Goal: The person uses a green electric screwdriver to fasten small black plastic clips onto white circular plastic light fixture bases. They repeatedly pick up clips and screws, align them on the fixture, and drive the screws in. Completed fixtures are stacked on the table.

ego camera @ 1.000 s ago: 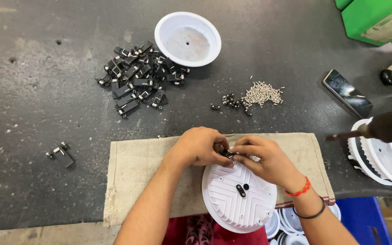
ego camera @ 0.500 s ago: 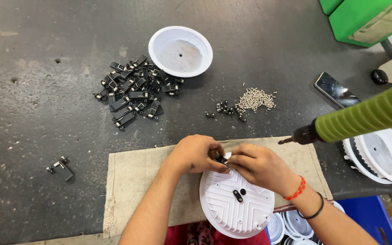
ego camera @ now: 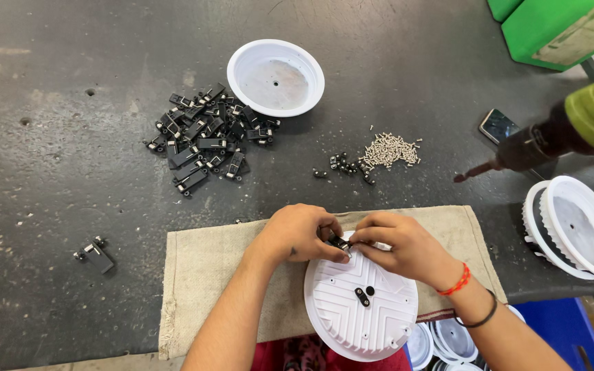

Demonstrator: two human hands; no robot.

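Two hands meet at the far rim of the round white ribbed plastic housing, which lies face down on the beige cloth mat just in front of you. Your left hand and right hand are pressed together, fingertips pinched on one small black-and-metal spring clip that sits on the housing's rim. Half a second ago your grip looked the same, so the clip has not moved; what has changed is off to the right of the housing, where a co-worker's green-sleeved arm with a dark power screwdriver has pulled back and up, its bit now pointing at bare table rather than hanging just beside your right hand.

On the housing itself you have two small black parts lying near its centre. Beyond the housing, on the dark grey worktable, one heap of black clips lies to the far left, too many to count; one empty white round dish stands behind it. One pile of silver screws and a few black screws lie straight beyond. One stray clip sits left of the mat. Right of the housing you have a dark phone and one stack of white housings.
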